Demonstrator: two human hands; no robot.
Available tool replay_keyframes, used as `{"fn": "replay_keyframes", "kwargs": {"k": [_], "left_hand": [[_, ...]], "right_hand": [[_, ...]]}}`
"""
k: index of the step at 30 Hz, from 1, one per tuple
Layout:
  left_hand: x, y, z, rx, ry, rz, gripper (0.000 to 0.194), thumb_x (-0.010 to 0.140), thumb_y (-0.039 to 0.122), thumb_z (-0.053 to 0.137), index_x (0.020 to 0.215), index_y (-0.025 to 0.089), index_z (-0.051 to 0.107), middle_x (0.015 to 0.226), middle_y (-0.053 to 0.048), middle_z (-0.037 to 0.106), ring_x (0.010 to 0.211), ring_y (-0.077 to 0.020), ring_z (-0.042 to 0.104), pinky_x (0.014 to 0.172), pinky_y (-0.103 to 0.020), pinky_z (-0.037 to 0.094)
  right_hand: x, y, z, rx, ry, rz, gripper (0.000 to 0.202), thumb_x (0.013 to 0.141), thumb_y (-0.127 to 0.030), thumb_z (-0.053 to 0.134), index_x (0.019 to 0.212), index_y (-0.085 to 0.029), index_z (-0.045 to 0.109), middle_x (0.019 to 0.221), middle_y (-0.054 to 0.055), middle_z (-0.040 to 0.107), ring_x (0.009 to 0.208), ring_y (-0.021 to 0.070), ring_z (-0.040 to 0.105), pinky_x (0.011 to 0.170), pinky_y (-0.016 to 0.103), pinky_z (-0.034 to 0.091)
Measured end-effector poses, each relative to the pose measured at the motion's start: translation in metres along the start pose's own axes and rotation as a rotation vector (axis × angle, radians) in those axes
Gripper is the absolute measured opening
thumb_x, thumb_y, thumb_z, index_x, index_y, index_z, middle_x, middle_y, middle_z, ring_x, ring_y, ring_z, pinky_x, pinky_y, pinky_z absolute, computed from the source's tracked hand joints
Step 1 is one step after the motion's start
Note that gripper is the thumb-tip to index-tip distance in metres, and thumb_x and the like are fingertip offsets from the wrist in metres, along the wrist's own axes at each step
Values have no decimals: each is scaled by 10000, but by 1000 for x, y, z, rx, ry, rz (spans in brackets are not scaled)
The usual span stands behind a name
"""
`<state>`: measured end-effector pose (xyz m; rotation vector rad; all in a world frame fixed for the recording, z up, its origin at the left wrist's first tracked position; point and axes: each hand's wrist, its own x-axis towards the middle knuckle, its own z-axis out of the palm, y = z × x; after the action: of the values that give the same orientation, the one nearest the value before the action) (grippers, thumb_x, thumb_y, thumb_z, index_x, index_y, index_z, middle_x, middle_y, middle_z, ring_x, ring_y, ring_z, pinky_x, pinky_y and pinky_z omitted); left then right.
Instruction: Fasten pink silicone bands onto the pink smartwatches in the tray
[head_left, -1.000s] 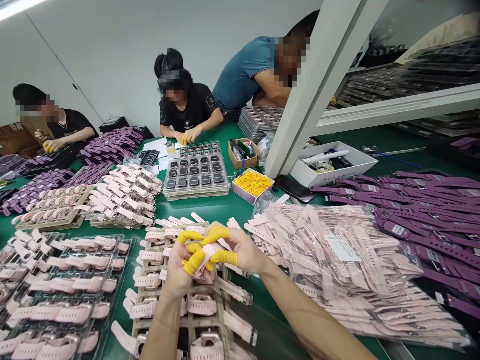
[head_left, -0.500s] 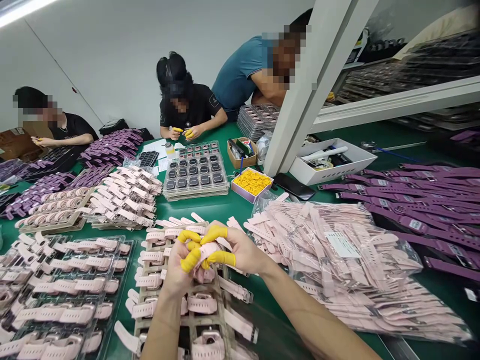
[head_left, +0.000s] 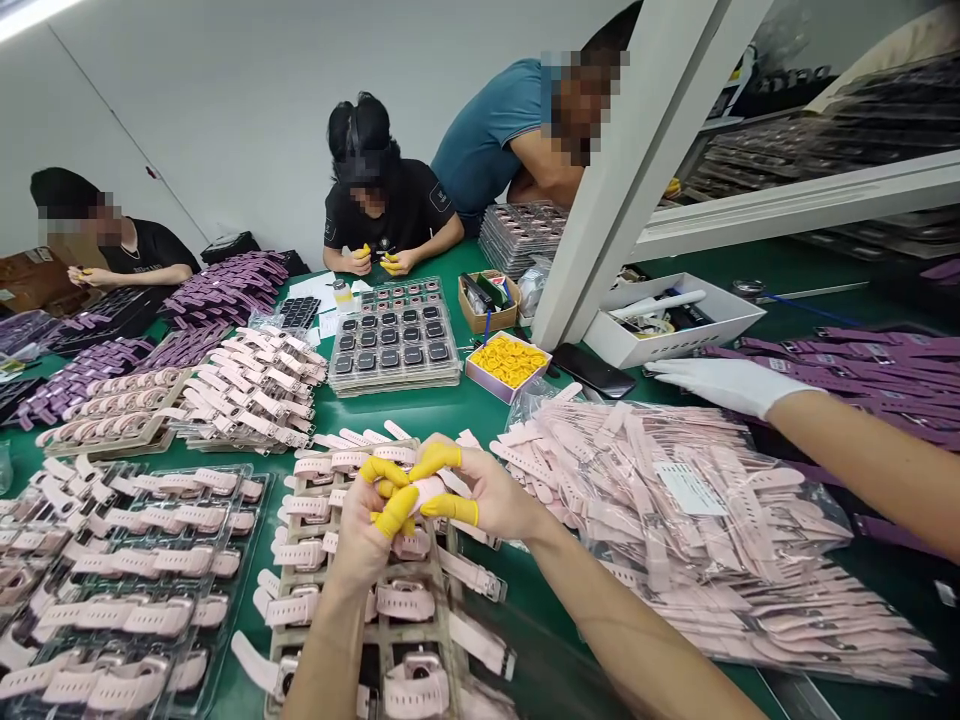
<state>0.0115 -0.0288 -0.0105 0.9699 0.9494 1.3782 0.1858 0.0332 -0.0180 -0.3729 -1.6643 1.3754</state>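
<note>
Above a tray [head_left: 386, 625] of pink-strapped smartwatches, my two hands meet in the middle of the head view. Yellow finger cots cover several of my fingertips. A pink watch strap [head_left: 429, 492] is pinched between both hands; whether a watch case hangs on it is hidden by the fingers. My left hand [head_left: 369, 530] grips it from the left, thumb on top. My right hand [head_left: 484, 492] closes on its right side with finger and thumb. Other pink-strapped watches [head_left: 405, 600] lie in the tray right beneath.
A white-gloved hand [head_left: 727, 385] of another person reaches in from the right over purple straps [head_left: 847, 390]. Bagged pink straps [head_left: 675, 490] lie to my right, clear trays of watches [head_left: 150, 570] to my left. A box of yellow finger cots [head_left: 508, 362] stands ahead, near a white post [head_left: 607, 190].
A white-gloved hand and forearm have come in from the right. My hands have turned the pink strap slightly, still pinching it. The view has shifted a little.
</note>
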Motion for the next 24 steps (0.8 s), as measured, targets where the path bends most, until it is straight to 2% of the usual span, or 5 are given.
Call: {"fn": "replay_keyframes", "kwargs": {"k": [4, 9, 13, 18, 24], "left_hand": [[-1, 8, 6, 110, 78, 60, 379, 716, 291, 930, 871, 187, 601, 630, 90, 550, 464, -17, 439, 464, -97, 380], [-2, 29, 3, 33, -59, -23, 443, 797, 518, 837, 990, 190, 610, 651, 54, 568, 457, -65, 481, 400, -140, 369], [-25, 52, -1, 113, -79, 0, 317, 821, 366, 854, 983, 184, 651, 660, 49, 564, 502, -57, 489, 461, -136, 383], [-83, 70, -44, 255, -12, -45, 282, 913, 409, 748, 1075, 179, 741, 837, -50, 701, 649, -132, 630, 526, -185, 468], [-139, 62, -101, 588, -169, -232, 292, 1012, 350, 596, 1226, 196, 721, 1120, -132, 746, 1000, -234, 716, 869, -321, 578]], "right_hand": [[0, -4, -1, -134, -66, -9, 348, 869, -516, 791, 1041, -221, 727, 1014, 72, 660, 1058, 248, 598, 972, 432, 492], [-4, -1, 7, -77, -24, 13, 272, 912, -464, 763, 1074, -257, 695, 1090, 64, 673, 1056, 240, 637, 993, 430, 498], [-9, -6, 14, -82, -87, -39, 249, 919, -400, 769, 1132, -297, 692, 1180, 72, 692, 1157, 262, 634, 1074, 464, 473], [-14, -16, 12, -93, -131, -16, 332, 937, -373, 743, 1260, -331, 677, 1277, 76, 680, 1225, 271, 618, 1124, 473, 458], [-16, -15, 9, -39, -39, 85, 316, 914, -399, 763, 1214, -324, 699, 1151, 48, 750, 1098, 258, 698, 1089, 447, 520]]}}
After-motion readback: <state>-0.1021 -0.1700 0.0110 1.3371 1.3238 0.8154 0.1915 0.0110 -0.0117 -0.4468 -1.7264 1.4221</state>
